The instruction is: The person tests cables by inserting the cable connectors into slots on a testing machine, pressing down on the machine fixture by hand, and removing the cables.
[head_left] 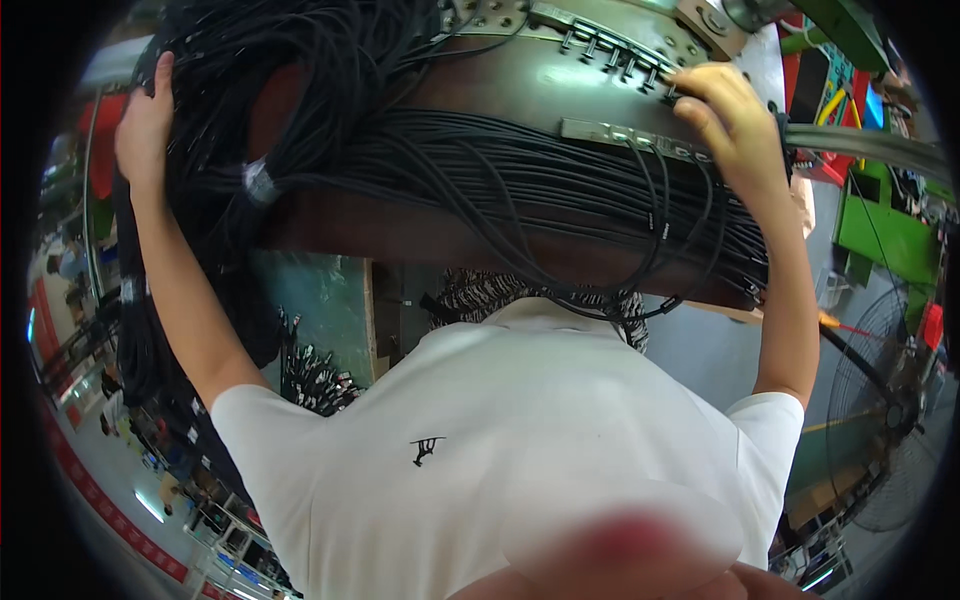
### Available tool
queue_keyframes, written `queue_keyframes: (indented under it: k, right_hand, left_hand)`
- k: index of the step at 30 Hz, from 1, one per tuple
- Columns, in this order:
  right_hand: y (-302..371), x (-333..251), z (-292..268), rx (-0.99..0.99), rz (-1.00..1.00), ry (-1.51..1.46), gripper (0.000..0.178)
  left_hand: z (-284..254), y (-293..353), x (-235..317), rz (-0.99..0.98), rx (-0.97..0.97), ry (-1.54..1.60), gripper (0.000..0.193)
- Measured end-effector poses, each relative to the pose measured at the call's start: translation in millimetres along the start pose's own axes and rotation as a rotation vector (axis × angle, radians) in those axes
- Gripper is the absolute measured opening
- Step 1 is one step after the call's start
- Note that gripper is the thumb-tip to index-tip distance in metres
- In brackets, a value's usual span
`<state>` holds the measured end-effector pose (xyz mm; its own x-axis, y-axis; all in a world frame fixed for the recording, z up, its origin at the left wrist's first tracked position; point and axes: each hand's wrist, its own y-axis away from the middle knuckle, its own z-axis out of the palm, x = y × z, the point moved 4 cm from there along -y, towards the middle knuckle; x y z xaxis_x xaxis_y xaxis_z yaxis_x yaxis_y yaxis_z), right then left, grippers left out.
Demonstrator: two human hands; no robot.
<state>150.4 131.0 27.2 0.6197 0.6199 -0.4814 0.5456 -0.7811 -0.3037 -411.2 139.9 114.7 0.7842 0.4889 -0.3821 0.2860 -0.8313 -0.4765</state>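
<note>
My left hand [146, 132] is at the outer side of a thick heap of black cables [330, 70] at the far left. One finger stretches upward there, and the other fingers are partly hidden. My right hand [738, 128] is at the right end of a metal rail [595, 32] with several small black T-shaped pieces [627, 68] along it. Its fingers curve around the last T-shaped piece, with index finger and thumb close to it. Below lies a slotted metal strip [600, 131], with cable loops running from it.
Long black cables [520, 165] run across the brown worktop [350, 225], bound at the left by a clear wrap [260, 183]. More cable ends [318, 375] sit low beside me. A metal bar [865, 142], a green machine [890, 225] and a fan [880, 410] stand at the right.
</note>
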Motion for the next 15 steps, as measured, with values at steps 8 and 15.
queue_keyframes:
  k: [8, 15]
  right_hand:
    - [29, -30, 22, 0.030, 0.035, -0.032, 0.021]
    - [-81, -15, 2, 0.251, -0.098, -0.007, 0.020]
  left_hand:
    - [-129, 219, 276, 0.434, -1.608, 1.564, 0.048]
    - [-158, 189, 316, -0.012, -1.772, 2.270, 0.033]
